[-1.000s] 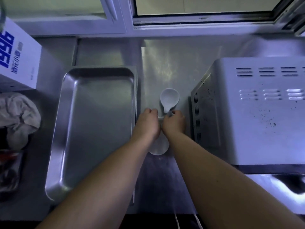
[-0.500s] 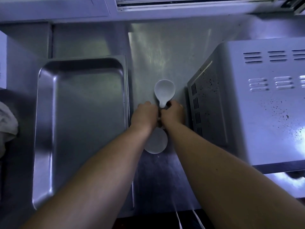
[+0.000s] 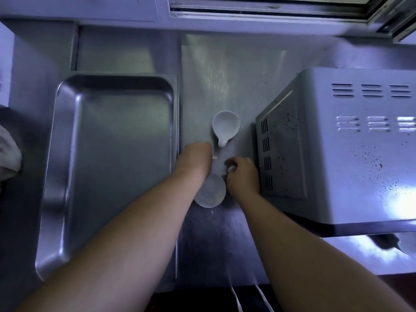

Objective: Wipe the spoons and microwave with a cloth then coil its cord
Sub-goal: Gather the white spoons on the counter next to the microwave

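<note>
Two white spoons lie on the steel counter (image 3: 225, 64) between a tray and the microwave (image 3: 351, 149). The far spoon (image 3: 225, 126) rests bowl up, its handle pointing at my hands. Part of the near spoon (image 3: 211, 191) lies under my left forearm. My left hand (image 3: 195, 159) is curled knuckles up beside the far spoon's handle, its fingers hidden. My right hand (image 3: 244, 175) is closed on a white handle that leads to the near spoon, close to the microwave's vented side. A pale cloth (image 3: 9, 156) lies at the left edge.
A deep steel tray (image 3: 67, 176) fills the left of the counter. Two white cord strands (image 3: 235, 296) hang over the counter's front edge. A window frame (image 3: 270, 10) runs along the back. A dark object (image 3: 387, 242) sits below the microwave at right.
My hands were pressed together at the spoon handles and have come apart. The right hand has shifted right and nearer. The view has tilted, so the box at left is out of frame.
</note>
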